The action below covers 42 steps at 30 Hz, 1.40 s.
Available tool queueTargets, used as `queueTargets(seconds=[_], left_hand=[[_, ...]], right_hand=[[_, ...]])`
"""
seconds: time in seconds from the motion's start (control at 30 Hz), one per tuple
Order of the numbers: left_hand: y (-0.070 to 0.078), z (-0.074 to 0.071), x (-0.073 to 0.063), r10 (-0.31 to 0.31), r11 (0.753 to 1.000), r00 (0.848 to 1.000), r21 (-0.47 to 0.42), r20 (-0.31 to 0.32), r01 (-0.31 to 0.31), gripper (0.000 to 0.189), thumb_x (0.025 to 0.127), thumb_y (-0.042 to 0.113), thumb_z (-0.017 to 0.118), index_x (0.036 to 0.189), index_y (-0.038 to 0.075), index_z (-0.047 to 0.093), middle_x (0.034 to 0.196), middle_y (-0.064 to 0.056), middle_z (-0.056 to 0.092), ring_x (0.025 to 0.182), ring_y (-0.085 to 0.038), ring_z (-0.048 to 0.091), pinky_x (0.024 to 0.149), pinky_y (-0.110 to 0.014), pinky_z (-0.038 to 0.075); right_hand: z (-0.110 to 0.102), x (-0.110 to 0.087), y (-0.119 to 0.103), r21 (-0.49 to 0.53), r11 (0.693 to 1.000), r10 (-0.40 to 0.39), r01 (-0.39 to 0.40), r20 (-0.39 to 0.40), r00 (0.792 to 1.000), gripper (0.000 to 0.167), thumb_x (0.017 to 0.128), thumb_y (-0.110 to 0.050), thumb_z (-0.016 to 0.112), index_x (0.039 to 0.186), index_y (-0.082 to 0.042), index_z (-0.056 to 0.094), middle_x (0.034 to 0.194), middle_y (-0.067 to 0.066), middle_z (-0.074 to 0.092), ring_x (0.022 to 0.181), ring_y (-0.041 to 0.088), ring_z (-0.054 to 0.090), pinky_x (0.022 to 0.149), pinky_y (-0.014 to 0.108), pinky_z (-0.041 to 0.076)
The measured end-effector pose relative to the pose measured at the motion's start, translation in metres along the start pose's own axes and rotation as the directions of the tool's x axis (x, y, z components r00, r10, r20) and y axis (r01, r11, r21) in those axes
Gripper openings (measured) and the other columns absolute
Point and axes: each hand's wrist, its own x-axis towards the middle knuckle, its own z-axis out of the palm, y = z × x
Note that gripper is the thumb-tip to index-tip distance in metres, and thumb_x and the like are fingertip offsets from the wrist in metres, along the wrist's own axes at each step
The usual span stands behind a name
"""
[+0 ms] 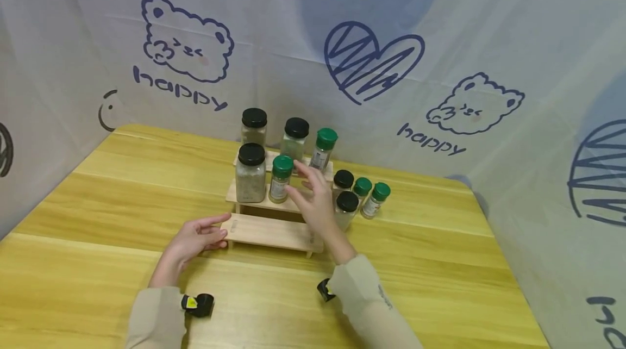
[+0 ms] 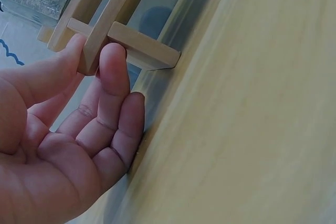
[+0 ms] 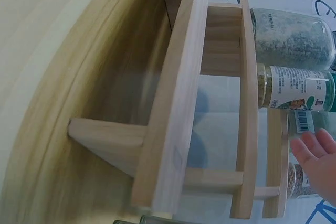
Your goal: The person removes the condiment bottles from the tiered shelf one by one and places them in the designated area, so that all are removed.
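A three-tier wooden spice rack [image 1: 274, 232] stands on the table, its lowest tier bare. My left hand [image 1: 195, 237] pinches the left end of that tier; the left wrist view shows thumb and fingertip on the wood [image 2: 93, 51]. On the middle tier, a green-capped spice jar [image 1: 280, 188] stands upright beside a larger black-capped jar [image 1: 251, 175]. My right hand [image 1: 318, 202] is just right of the green-capped jar, fingers loosely extended. In the right wrist view, the visible fingers [image 3: 315, 148] are apart from the labelled jar [image 3: 296, 87].
The top tier bears two black-capped jars [image 1: 254, 131] and a green-capped one [image 1: 324, 150]. Right of the rack, several more jars [image 1: 373, 205] with black or green caps stand on the wooden table [image 1: 430, 262]. A printed cloth [image 1: 274, 28] hangs behind.
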Motion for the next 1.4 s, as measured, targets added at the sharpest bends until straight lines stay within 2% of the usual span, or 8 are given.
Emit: queueTargets(seconds=[0.33, 0.4, 0.53, 0.7, 0.87, 1.17, 1.4], left_hand=[[-0.002, 0.0, 0.001, 0.011, 1.0, 1.0, -0.007, 0.004, -0.011, 0.047, 0.089, 0.0, 0.051, 0.131, -0.009, 0.032, 0.083, -0.003, 0.063, 0.07, -0.014, 0.062, 0.072, -0.028, 0.052], [-0.003, 0.0, 0.001, 0.011, 1.0, 1.0, -0.007, 0.005, -0.011, 0.047, 0.089, 0.0, 0.051, 0.131, -0.009, 0.032, 0.083, -0.003, 0.063, 0.07, -0.014, 0.062, 0.072, -0.028, 0.052], [-0.003, 0.0, 0.001, 0.011, 1.0, 1.0, -0.009, 0.004, -0.011, 0.047, 0.089, 0.0, 0.051, 0.131, -0.009, 0.032, 0.084, -0.004, 0.063, 0.071, -0.014, 0.062, 0.072, -0.028, 0.052], [-0.004, 0.0, 0.0, 0.013, 1.0, 1.0, -0.009, 0.002, -0.013, 0.048, 0.089, -0.001, 0.051, 0.131, -0.009, 0.032, 0.083, -0.004, 0.063, 0.07, -0.014, 0.062, 0.072, -0.028, 0.052], [-0.005, 0.001, 0.001, 0.011, 1.0, 1.0, -0.019, 0.003, -0.011, 0.048, 0.089, 0.0, 0.052, 0.132, -0.008, 0.032, 0.084, -0.004, 0.064, 0.07, -0.015, 0.063, 0.072, -0.028, 0.052], [-0.008, 0.001, 0.002, 0.001, 1.0, 1.0, -0.021, -0.002, -0.001, 0.049, 0.088, 0.001, 0.053, 0.132, -0.007, 0.032, 0.086, -0.004, 0.063, 0.072, -0.014, 0.062, 0.073, -0.028, 0.052], [-0.006, 0.0, 0.002, 0.011, 1.0, 1.0, -0.011, -0.001, -0.011, 0.049, 0.089, 0.002, 0.053, 0.132, -0.008, 0.032, 0.085, -0.004, 0.063, 0.072, -0.014, 0.062, 0.073, -0.029, 0.052]], right_hand=[[0.004, 0.005, -0.001, -0.002, 1.0, 0.007, -0.007, 0.027, 1.0, 0.043, 0.079, 0.008, 0.062, 0.119, 0.013, 0.048, 0.11, 0.029, 0.048, 0.096, 0.043, 0.05, 0.081, 0.053, 0.044], [0.006, 0.004, 0.009, -0.02, 1.0, 0.022, -0.021, 0.039, 0.999, 0.042, 0.08, 0.004, 0.063, 0.119, 0.009, 0.05, 0.112, 0.025, 0.048, 0.098, 0.037, 0.05, 0.083, 0.049, 0.045], [0.007, 0.003, 0.01, -0.022, 0.999, 0.025, -0.024, 0.045, 0.999, 0.039, 0.08, 0.003, 0.064, 0.116, 0.008, 0.052, 0.113, 0.024, 0.049, 0.099, 0.035, 0.05, 0.082, 0.048, 0.046], [0.006, 0.003, -0.003, -0.001, 1.0, 0.018, -0.018, 0.032, 0.999, 0.036, 0.078, 0.007, 0.063, 0.111, 0.014, 0.049, 0.112, 0.028, 0.049, 0.097, 0.038, 0.051, 0.081, 0.05, 0.046], [0.007, 0.004, -0.003, 0.03, 0.999, 0.039, -0.039, 0.006, 0.999, 0.031, 0.081, 0.008, 0.06, 0.109, 0.015, 0.047, 0.112, 0.028, 0.05, 0.095, 0.038, 0.054, 0.08, 0.045, 0.048], [0.009, 0.004, 0.0, 0.059, 0.998, 0.034, -0.031, -0.042, 0.999, 0.029, 0.079, 0.009, 0.06, 0.106, 0.016, 0.049, 0.102, 0.028, 0.055, 0.089, 0.038, 0.056, 0.076, 0.043, 0.05], [0.005, -0.002, 0.003, 0.046, 0.999, 0.006, 0.0, -0.143, 0.99, 0.027, 0.077, 0.011, 0.062, 0.102, 0.016, 0.053, 0.097, 0.027, 0.057, 0.082, 0.037, 0.056, 0.069, 0.045, 0.05]])
